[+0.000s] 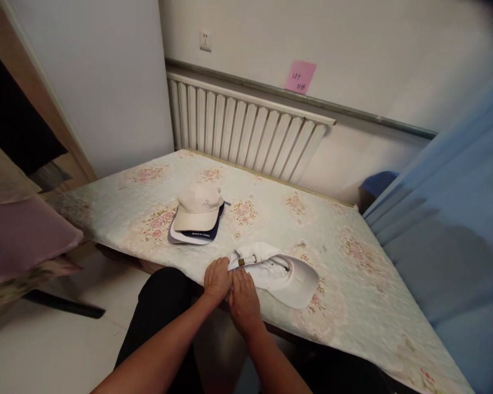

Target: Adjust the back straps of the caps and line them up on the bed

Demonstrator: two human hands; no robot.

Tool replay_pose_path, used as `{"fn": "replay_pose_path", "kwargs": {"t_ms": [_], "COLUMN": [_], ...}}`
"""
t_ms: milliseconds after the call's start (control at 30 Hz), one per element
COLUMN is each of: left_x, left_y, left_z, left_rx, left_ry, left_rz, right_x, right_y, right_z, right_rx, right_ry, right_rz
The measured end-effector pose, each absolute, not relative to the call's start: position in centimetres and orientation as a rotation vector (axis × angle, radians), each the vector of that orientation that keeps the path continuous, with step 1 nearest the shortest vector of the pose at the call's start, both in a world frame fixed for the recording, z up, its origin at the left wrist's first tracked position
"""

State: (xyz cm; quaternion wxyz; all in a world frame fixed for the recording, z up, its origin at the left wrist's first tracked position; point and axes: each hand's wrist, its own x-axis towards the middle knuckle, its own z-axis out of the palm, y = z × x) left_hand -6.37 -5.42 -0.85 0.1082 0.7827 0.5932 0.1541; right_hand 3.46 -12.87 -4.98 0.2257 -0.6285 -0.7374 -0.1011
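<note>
Hands, two in number, at one white cap (pixel 299 282) lying near the front edge of a bed (pixel 271 210). The cap rests tipped over, its single brim directed to the right and its hollow inside partly showing; one strap (pixel 250 260) with one brass-coloured buckle (pixel 241 262) crosses its back opening. The left hand (pixel 218 280) has its fingers bent and drawn together, pinching the strap's end. The right hand (pixel 244 300), just beside it, lays its fingers close together over the cap's rear edge below the buckle; its thumb is hidden, so whether it pinches cannot be told.

To the left, well apart from the white cap, stands one stack: one beige cap (pixel 196 210) uppermost, one dark cap (pixel 207 233) beneath, and one pale brim (pixel 181 234) lower still. A grey edge shows at the bottom; whether it belongs to a further cap cannot be told. Behind the bed are one radiator (pixel 246 128), one pink note (pixel 301 76) and one wall socket (pixel 205 41).
</note>
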Motion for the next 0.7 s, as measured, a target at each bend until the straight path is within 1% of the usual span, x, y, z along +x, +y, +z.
{"fn": "replay_pose_path", "kwargs": {"t_ms": [700], "left_x": [-6.4], "left_y": [-5.6], "left_z": [-0.7], "left_rx": [2.358], "left_ry": [1.721], "left_rz": [0.454], "right_x": [5.0], "right_y": [-14.8], "right_z": [-5.0], "right_rx": [-1.765], "right_ry": [-1.935], "right_rz": [-0.308]}}
